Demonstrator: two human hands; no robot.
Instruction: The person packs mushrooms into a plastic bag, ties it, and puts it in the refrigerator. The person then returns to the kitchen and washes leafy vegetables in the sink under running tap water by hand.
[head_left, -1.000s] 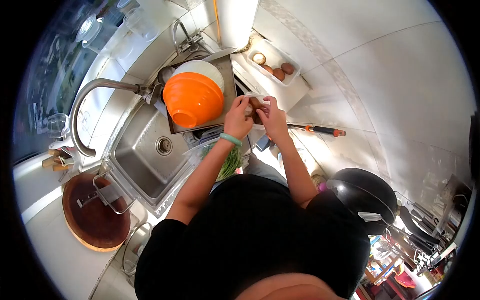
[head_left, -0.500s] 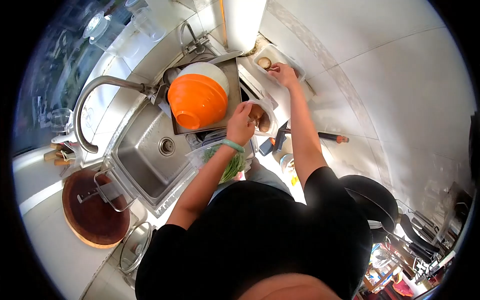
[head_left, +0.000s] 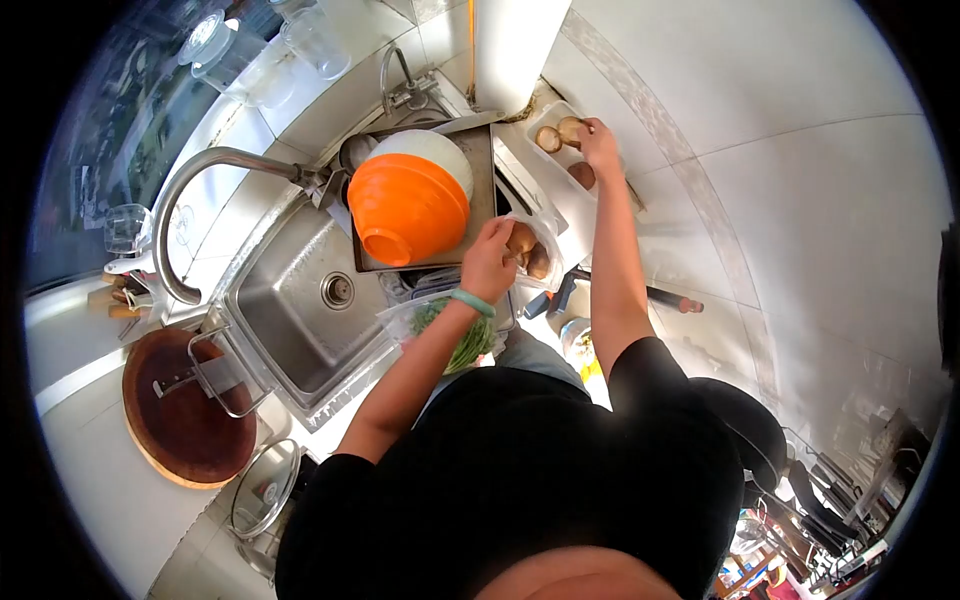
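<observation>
My left hand (head_left: 488, 262), a pale green bangle at its wrist, is closed on the rim of a thin clear plastic bag (head_left: 550, 238). Several brown mushrooms (head_left: 538, 262) show in the bag's mouth. At the far right of the counter, my right hand (head_left: 601, 148) pinches the edge of a brown-capped mushroom (head_left: 570, 131) over a white rectangular container (head_left: 556, 166). Beside that mushroom, inside the container, rests another one showing its pale underside (head_left: 548, 139). A darker mushroom (head_left: 581, 175) lies nearer the container's front end.
An orange bowl (head_left: 408, 210) leans tilted against a white bowl on a metal tray (head_left: 482, 180). Left of it is the steel sink (head_left: 300, 300) with its curved faucet (head_left: 165, 225). Green vegetables (head_left: 468, 340) sit in a clear bag by my waist. A round wooden board (head_left: 190, 430) stands lower left.
My right hand has shifted slightly right over the container. A second mushroom and a darker one now show there beside the pale one. My left hand still holds the bag.
</observation>
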